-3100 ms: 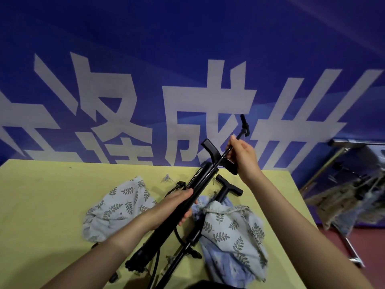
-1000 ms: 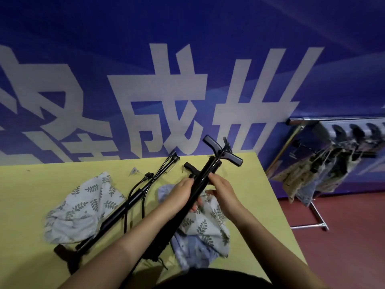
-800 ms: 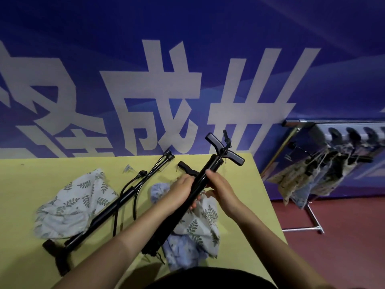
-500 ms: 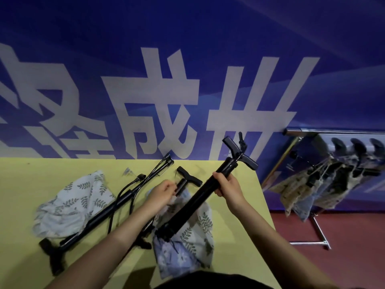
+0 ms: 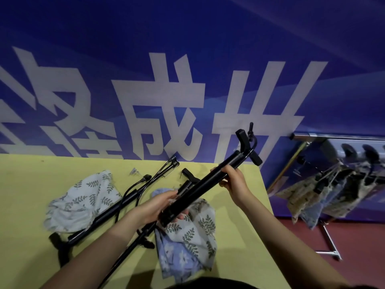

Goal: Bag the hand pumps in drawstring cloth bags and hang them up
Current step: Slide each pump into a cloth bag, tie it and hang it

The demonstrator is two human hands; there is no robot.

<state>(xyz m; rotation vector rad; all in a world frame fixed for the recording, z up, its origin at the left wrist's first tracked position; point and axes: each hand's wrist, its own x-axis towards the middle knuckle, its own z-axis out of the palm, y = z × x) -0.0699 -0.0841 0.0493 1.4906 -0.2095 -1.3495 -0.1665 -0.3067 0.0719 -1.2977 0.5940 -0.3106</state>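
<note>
Head view: a black hand pump is held above a yellow table.
The pump is gripped near its handle by the right hand and cupped at its base by the left hand, tilted over a leaf-print bag near the table's right edge. Another pump lies across a second bag towards the left. Filled bags are hung on a rack beyond the right edge.

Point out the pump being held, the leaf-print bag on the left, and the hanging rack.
held pump [image 5: 208, 182], head view, mid-barrel.
leaf-print bag [image 5: 83, 201], head view, cloth centre.
hanging rack [image 5: 333, 136], head view, top rail.
</note>
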